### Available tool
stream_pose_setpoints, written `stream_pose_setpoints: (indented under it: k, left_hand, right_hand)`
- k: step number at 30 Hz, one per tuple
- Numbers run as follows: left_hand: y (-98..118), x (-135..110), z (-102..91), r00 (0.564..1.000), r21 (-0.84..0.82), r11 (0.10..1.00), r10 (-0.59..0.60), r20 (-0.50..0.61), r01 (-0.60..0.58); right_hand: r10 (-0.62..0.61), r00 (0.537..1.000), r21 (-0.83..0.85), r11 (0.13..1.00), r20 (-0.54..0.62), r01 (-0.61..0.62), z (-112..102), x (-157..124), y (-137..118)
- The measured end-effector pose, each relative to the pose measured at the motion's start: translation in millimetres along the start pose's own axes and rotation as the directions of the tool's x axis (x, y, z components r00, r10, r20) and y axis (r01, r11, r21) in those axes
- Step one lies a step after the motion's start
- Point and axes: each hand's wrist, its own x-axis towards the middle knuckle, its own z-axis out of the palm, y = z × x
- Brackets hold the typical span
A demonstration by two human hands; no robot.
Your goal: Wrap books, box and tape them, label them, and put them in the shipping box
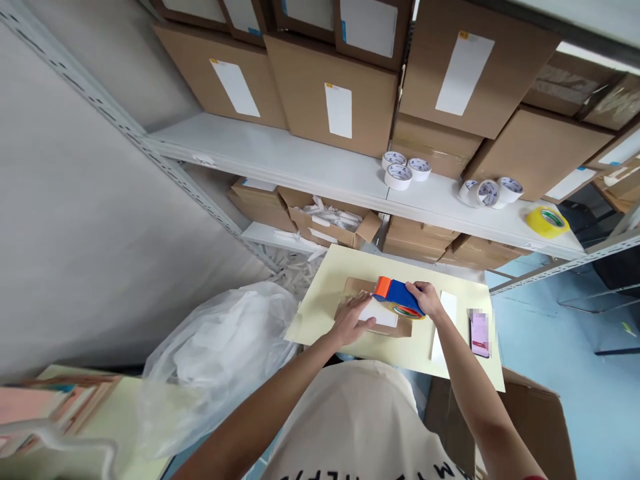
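A small brown cardboard box (405, 328) with a white label (384, 313) on top lies on the pale yellow table (313, 313). My left hand (353, 320) rests on the left part of the box and label, fingers stretched out and holding nothing. In my right hand (425, 298) is a blue and orange tape dispenser (397, 292), held over the box's right side with the fingers wrapped round its end. The hand hides part of the dispenser. Whether the dispenser touches the box, I cannot tell.
A white strip (444, 323) and a phone (479, 333) lie at the table's right. The shelf (280, 150) behind holds cardboard boxes, several white tape rolls (399, 176) and a yellow roll (546, 223). A plastic bag (220, 353) stands left, an open carton (537, 420) lower right.
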Motion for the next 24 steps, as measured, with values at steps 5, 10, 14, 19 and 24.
stream_pose_setpoints:
  k: [5, 10, 14, 19, 24]
  left_hand:
    - [18, 22, -6.2, 0.906, -0.774, 0.562, -0.422, 0.036, 0.292]
    - [27, 48, -12.5, 0.833, -0.868, 0.302, -0.516, 0.198, 0.393]
    - [27, 56, -20.3, 0.839, -0.785, 0.464, -0.529, 0.125, 0.410]
    - [3, 40, -39.3, 0.800, -0.743, 0.498, -0.595, 0.083, 0.447]
    - [-40, 19, -58.8, 0.727, -0.659, 0.546, -0.686, 0.001, 0.517]
  right_hand:
    - [-0.037, 0.999, 0.009, 0.999, 0.007, 0.037, -3, 1, 10]
    - [-0.054, 0.998, -0.023, 0.998, 0.017, 0.054, 0, -3, 9]
    - [-0.080, 0.997, -0.102, 0.992, 0.008, 0.080, 1, -7, 2]
    - [-0.166, 0.986, -0.243, 0.957, -0.007, 0.160, -4, -12, -6]
    - [-0.185, 0.983, -0.402, 0.900, -0.010, 0.165, -3, -11, -12]
